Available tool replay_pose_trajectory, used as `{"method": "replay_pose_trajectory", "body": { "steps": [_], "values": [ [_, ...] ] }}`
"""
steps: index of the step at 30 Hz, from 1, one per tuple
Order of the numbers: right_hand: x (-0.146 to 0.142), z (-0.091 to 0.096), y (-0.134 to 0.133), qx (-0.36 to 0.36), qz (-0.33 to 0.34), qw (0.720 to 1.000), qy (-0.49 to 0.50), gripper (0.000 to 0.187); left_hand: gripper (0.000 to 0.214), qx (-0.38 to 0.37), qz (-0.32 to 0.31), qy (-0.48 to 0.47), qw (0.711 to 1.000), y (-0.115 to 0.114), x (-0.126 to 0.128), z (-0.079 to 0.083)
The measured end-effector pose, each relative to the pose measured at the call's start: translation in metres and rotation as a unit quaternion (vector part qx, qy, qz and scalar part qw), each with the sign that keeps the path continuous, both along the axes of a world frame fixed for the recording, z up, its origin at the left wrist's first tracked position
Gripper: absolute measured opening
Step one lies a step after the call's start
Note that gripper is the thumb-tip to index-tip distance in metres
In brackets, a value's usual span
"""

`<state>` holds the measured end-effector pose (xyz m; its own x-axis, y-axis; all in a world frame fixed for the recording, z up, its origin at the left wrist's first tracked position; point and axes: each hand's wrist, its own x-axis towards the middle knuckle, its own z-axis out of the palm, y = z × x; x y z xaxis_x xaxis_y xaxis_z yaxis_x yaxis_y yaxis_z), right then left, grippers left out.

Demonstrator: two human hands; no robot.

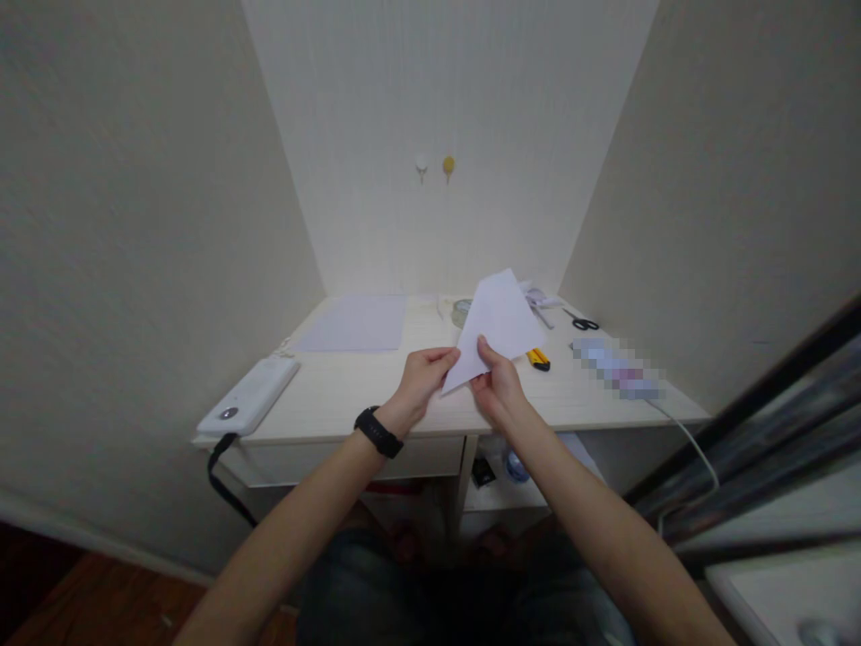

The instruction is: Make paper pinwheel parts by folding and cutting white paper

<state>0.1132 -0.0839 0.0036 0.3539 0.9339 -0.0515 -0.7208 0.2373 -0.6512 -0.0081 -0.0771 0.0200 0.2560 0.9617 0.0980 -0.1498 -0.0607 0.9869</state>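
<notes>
Both hands hold one folded sheet of white paper [499, 318] above the front of a white desk [350, 395]. My left hand [422, 379], with a black band on its wrist, pinches the sheet's lower left edge. My right hand [496, 388] grips the lower corner, thumb lying on top of the paper. The sheet tilts up and away from me, its far corner raised over the desk.
A flat pale sheet [356, 323] lies at the desk's back left. A white power bank [250, 397] with a black cable sits at the left edge. A tape roll [461, 311], a yellow cutter [538, 360] and black scissors [582, 322] lie to the right. A dark frame [760, 422] stands at right.
</notes>
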Motion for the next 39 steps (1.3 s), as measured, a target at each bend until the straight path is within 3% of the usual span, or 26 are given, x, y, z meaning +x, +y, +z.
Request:
{"method": "replay_pose_trajectory", "body": {
  "steps": [13, 17, 20, 24, 26, 29, 34, 39],
  "values": [
    [0.014, 0.008, 0.016, 0.042, -0.063, 0.994, -0.084, 0.045, 0.020, -0.107, -0.042, -0.046, 0.992, -0.023, -0.006, -0.010],
    [0.026, 0.019, 0.024, 0.063, -0.095, 0.989, -0.096, 0.053, 0.022, -0.123, -0.075, -0.007, 0.990, -0.037, -0.018, -0.012],
    [0.035, 0.027, 0.024, 0.069, -0.091, 0.988, -0.100, 0.054, 0.024, -0.115, -0.095, 0.030, 0.988, -0.039, -0.030, -0.004],
    [0.046, 0.031, 0.021, 0.052, 0.043, 0.980, -0.188, 0.051, 0.029, -0.043, -0.067, 0.021, 0.997, -0.014, -0.038, 0.024],
    [0.052, 0.028, 0.021, 0.051, 0.103, 0.959, -0.260, 0.052, 0.032, -0.015, -0.051, 0.019, 0.998, 0.006, -0.039, 0.040],
    [0.062, 0.021, 0.027, 0.029, 0.141, 0.927, -0.347, 0.056, 0.030, 0.015, -0.035, 0.037, 0.999, 0.037, -0.039, 0.055],
    [0.078, 0.014, 0.043, 0.000, 0.167, 0.910, -0.379, 0.051, 0.014, 0.004, -0.028, 0.091, 0.995, 0.071, -0.040, 0.048],
    [0.086, 0.019, 0.068, -0.032, 0.165, 0.913, -0.371, 0.043, 0.011, -0.031, -0.055, 0.064, 0.996, 0.096, -0.038, 0.033]
  ]
}}
